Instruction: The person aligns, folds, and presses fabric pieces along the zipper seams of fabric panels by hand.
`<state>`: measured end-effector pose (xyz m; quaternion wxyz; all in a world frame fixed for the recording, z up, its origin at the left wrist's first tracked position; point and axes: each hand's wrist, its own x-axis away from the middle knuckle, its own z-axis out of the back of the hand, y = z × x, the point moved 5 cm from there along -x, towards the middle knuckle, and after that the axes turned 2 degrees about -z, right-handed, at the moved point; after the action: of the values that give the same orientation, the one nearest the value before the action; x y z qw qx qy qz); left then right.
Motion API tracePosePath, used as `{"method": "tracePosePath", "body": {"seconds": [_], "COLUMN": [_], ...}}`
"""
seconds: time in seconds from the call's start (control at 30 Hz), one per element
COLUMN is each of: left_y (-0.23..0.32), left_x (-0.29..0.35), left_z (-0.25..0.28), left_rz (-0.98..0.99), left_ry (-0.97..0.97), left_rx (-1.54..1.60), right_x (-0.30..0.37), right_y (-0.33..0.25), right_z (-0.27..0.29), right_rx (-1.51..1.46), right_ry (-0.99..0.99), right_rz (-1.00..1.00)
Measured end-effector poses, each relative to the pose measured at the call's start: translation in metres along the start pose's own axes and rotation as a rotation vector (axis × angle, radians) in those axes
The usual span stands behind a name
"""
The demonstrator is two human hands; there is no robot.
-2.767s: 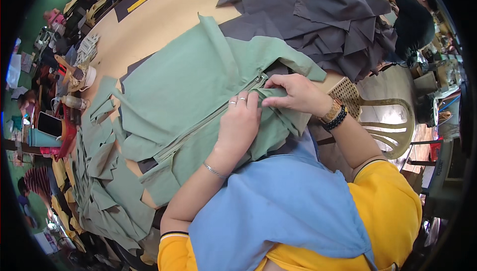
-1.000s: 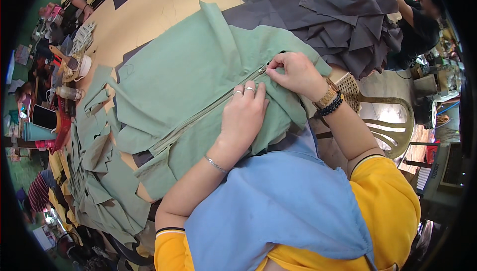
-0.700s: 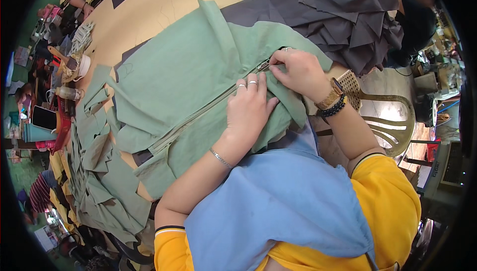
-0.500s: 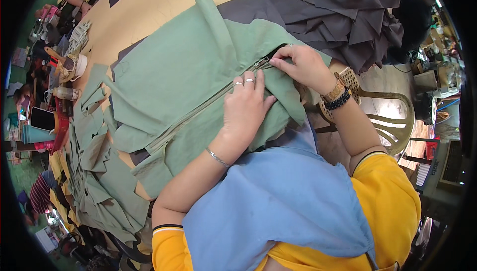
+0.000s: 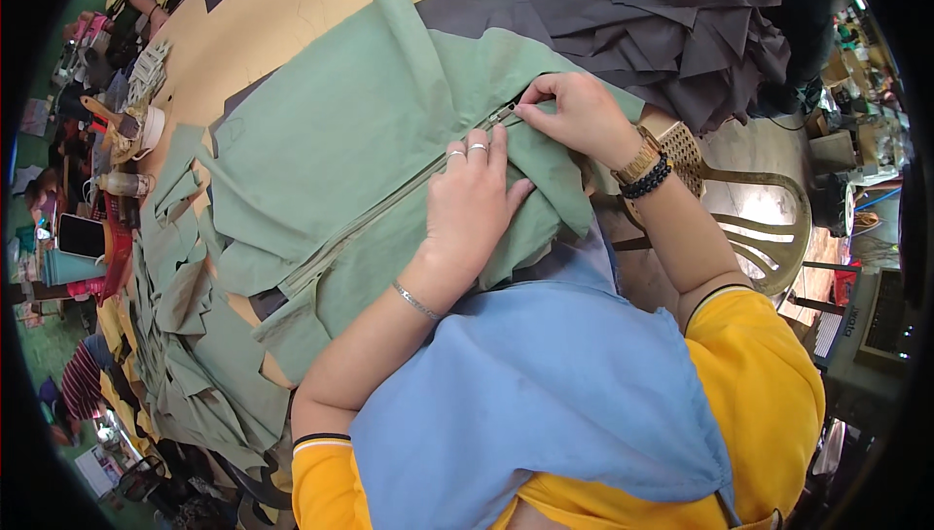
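Observation:
A green fabric piece (image 5: 321,141) with a long zipper (image 5: 389,197) sewn into it lies across the table in front of me. My left hand (image 5: 472,199) rests flat on the cloth beside the zipper, fingers stretched out and thumb apart. At the zipper's upper right end, the thumb and forefinger of my right hand (image 5: 581,120) are pinched together at the metal zipper slider (image 5: 502,114). A small dark gap shows next to those fingertips. The fingers partly hide the slider's pull.
Dark grey fabric pieces (image 5: 671,39) are heaped at the far right, with green cut pieces (image 5: 199,365) hanging off the left edge. A plastic chair (image 5: 769,224) stands at right. A brush (image 5: 112,117), a bottle (image 5: 125,184) and a phone (image 5: 84,236) lie left. Another person's arm (image 5: 144,5) shows far left.
The view has shifted slightly, moving the scene a little up and left. The right fingertips have come slightly nearer the slider, and less of the dark gap shows. The left hand stays on the cloth.

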<state>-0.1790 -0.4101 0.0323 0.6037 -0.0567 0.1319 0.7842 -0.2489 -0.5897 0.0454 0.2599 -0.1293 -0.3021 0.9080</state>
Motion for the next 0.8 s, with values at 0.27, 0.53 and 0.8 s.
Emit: {"method": "tracePosePath", "body": {"seconds": [0.27,0.53,0.8], "left_y": [-0.002,-0.016,-0.103], "left_x": [0.0,0.036,0.139], "left_z": [0.0,0.016,0.069], "left_rz": [0.027,-0.049,0.359], "left_ry": [-0.019,0.104,0.223], "left_rx": [0.022,0.273,0.025], "right_x": [-0.004,0.028,0.048], "right_y": [-0.002,-0.042,-0.099], "right_z": [-0.009,-0.013,-0.042], "right_rx": [0.043,0.374,0.322], "right_ry": [-0.04,0.08,-0.072], "right_rz": [-0.027,0.544,0.636]}}
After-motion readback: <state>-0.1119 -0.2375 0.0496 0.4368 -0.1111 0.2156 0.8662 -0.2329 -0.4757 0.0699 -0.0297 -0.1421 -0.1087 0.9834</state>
